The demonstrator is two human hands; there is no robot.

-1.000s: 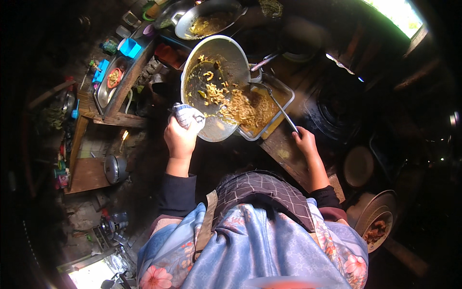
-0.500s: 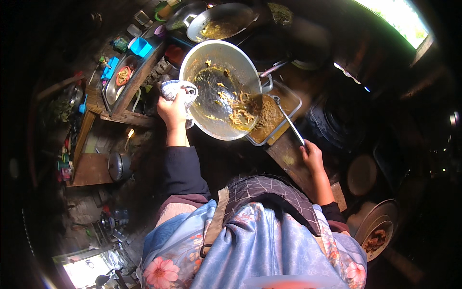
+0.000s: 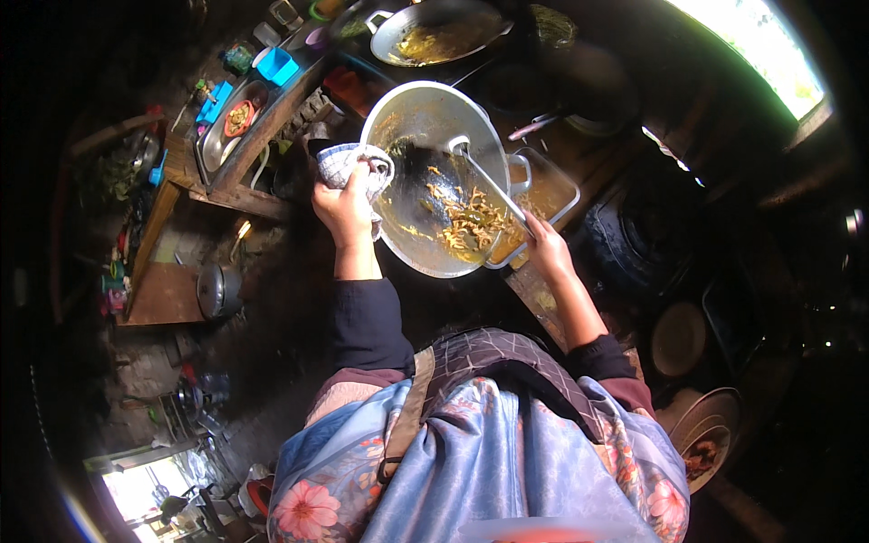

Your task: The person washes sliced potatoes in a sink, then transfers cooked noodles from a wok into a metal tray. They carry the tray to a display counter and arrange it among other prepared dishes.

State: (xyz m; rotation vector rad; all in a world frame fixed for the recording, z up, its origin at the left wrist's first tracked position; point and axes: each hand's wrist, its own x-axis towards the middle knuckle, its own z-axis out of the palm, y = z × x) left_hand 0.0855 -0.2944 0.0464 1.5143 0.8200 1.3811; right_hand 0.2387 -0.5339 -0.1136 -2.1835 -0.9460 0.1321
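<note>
Holds the pan [image 3: 421, 122] near the centre of the frame, above and between the hands, its rim overlapping the left side of the tray [image 3: 576, 194]. Grips the pan's left rim through a bunched cloth [image 3: 340, 166] with the left hand [image 3: 346, 206], fingers closed. Clasps the spatula [image 3: 496, 187] by its handle in the right hand [image 3: 548, 249], beside the pan's lower right rim, with the head slanting up-left over the pan. Cannot tell contact between head and pan. Carries food [image 3: 472, 222] in the pan's lower right, just left of the right hand.
</note>
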